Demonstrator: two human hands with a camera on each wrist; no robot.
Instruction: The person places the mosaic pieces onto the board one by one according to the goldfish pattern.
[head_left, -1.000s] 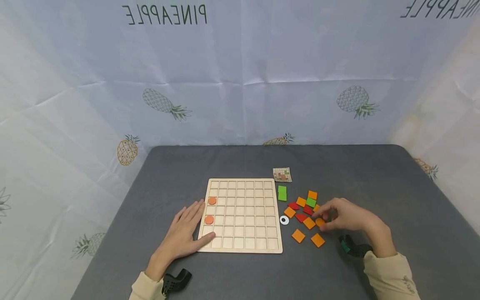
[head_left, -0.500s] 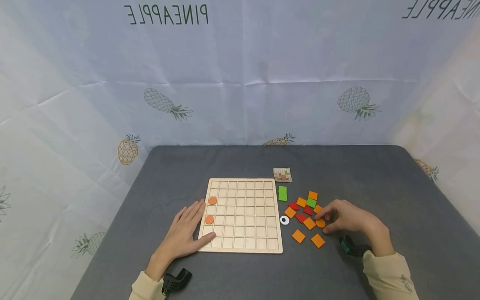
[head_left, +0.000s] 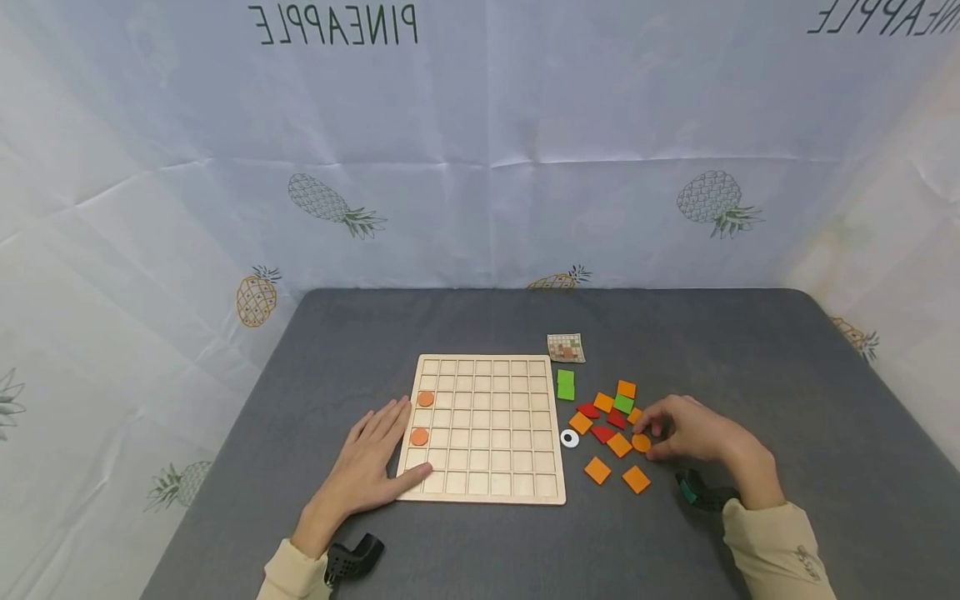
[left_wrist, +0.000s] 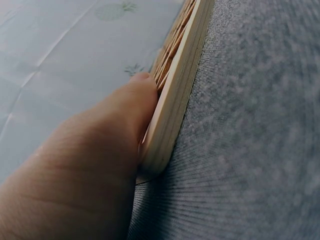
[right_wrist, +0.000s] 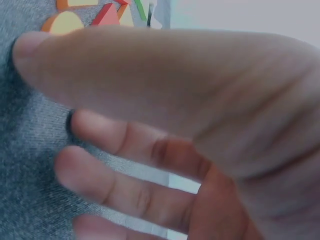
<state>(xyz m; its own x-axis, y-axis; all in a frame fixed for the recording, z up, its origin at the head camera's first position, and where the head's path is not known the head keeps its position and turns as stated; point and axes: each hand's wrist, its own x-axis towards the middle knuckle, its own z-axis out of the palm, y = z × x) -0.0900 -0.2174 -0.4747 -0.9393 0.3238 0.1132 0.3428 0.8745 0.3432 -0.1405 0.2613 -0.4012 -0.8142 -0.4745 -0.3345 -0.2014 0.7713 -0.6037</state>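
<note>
On the left edge of a wooden grid board [head_left: 480,502] rests my left hand [head_left: 367,471], fingers extended, thumb over the near left corner. In the left wrist view the thumb [left_wrist: 117,117] lies along the rim of the board [left_wrist: 172,107]. Two orange discs [head_left: 426,399] sit in the board's left column. My right hand [head_left: 697,433] is low at the right side of the loose pieces, fingers bent loosely. Its thumb and index tips stand at the edge of an orange disc [head_left: 641,443], which lies flat. In the right wrist view this disc [right_wrist: 64,22] shows beyond the thumb.
Right of the board lie orange squares [head_left: 597,471], red pointed pieces [head_left: 602,434], green squares [head_left: 566,385] and a white ring-like disc with a dark centre [head_left: 570,438]. A small printed grid card [head_left: 566,348] lies behind them. A pineapple-print cloth [head_left: 487,208] hangs behind the table.
My right hand has shifted slightly right from over the pieces, so the orange disc shows more fully. The left hand keeps its place on the board.
</note>
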